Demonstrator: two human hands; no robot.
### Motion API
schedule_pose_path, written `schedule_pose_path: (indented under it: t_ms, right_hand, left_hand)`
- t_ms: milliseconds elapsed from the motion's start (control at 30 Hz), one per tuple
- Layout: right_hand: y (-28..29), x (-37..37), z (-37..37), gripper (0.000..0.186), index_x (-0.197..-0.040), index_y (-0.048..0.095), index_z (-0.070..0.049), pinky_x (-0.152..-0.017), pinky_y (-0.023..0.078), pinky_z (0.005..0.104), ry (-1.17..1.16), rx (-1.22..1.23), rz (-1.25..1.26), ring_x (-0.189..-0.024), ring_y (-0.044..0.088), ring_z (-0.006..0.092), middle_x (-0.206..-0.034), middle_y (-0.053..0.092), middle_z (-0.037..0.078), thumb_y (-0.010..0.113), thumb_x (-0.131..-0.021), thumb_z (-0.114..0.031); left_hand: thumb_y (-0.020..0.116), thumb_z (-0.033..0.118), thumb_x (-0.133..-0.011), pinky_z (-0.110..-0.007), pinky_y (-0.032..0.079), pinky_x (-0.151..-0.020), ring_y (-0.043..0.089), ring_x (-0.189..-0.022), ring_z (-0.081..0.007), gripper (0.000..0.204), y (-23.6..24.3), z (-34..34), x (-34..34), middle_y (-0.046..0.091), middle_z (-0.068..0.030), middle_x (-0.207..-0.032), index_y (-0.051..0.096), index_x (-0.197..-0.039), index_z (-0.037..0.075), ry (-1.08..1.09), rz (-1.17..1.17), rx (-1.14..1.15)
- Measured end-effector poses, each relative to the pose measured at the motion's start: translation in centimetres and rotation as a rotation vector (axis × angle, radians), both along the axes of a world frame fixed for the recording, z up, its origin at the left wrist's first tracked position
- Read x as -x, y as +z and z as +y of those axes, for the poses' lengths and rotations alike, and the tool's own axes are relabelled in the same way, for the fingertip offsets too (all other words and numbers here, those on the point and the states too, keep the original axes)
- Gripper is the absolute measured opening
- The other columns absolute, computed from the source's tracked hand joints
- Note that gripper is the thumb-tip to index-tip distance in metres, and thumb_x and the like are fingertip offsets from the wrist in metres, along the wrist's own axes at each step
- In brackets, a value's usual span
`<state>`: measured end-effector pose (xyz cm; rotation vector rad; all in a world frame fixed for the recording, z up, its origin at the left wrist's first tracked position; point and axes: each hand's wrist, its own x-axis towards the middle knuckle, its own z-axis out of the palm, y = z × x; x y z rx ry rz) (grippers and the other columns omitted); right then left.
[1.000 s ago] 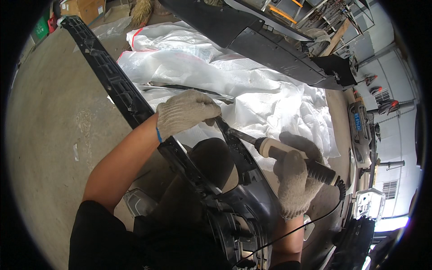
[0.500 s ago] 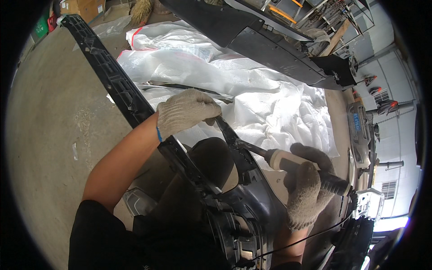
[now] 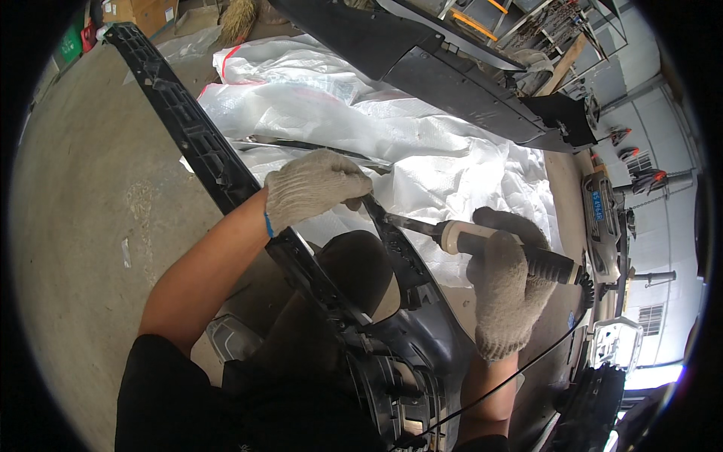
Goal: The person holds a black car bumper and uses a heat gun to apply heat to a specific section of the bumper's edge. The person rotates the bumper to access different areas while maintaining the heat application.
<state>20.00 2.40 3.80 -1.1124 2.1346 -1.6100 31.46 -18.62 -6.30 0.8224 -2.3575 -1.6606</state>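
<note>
In a knitted glove, my left hand (image 3: 315, 184) pinches the upper end of a narrow arm of a black plastic car bumper (image 3: 437, 320). My gloved right hand (image 3: 504, 290) is wrapped around a hot air gun (image 3: 465, 237) with a beige-and-black body and a slim metal nozzle. The nozzle tip points left at the bumper arm, a little below my left fingers; whether it touches cannot be made out. A long ribbed black section (image 3: 192, 124) of the part runs from under my left wrist to the far left. My knee shows between the two black strips.
Crumpled white sheeting (image 3: 452, 177) lies on the floor ahead. Beyond it stands a large dark bumper panel (image 3: 459, 87). The gun's black cord (image 3: 520, 374) crosses my right forearm. A cardboard box (image 3: 139, 15) and a broom (image 3: 238, 19) are at the far left, a grey bumper (image 3: 600, 226) at the right.
My right hand has moved the hot air gun up and slightly left, bringing its nozzle closer to my left fingers. The gun lies flatter. My left hand stays nearly still on the bumper.
</note>
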Motion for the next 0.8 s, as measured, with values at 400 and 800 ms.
schedule_pose_path:
  t_ms: [400,800]
  right_hand:
    - [0.9,-0.4,3.7,0.045,-0.104,0.064,0.004,-0.058,0.047,0.0231,-0.184,-0.046,-0.047,-0.065,0.060,0.0119,-0.084,0.068,0.011,0.072,-0.084,-0.035]
    - [0.5,-0.1,1.8,0.035,-0.105,0.065,0.004,-0.061,0.048,0.0241,-0.058,-0.003,-0.037,-0.068,0.062,0.0129,-0.087,0.069,0.010,0.066,-0.086,-0.025]
  left_hand:
    - [0.057,0.038,-0.082,-0.031,0.049,-0.073,0.063,-0.074,-0.0176,0.037,-0.7,0.0,0.0,0.069,-0.0058,-0.075,0.071,-0.078,0.003,0.014,0.086,-0.002]
    - [0.056,0.038,-0.082,-0.031,0.048,-0.071,0.060,-0.070,-0.0176,0.038,-0.5,0.4,0.1,0.067,-0.0058,-0.073,0.070,-0.077,0.002,0.058,0.066,-0.036]
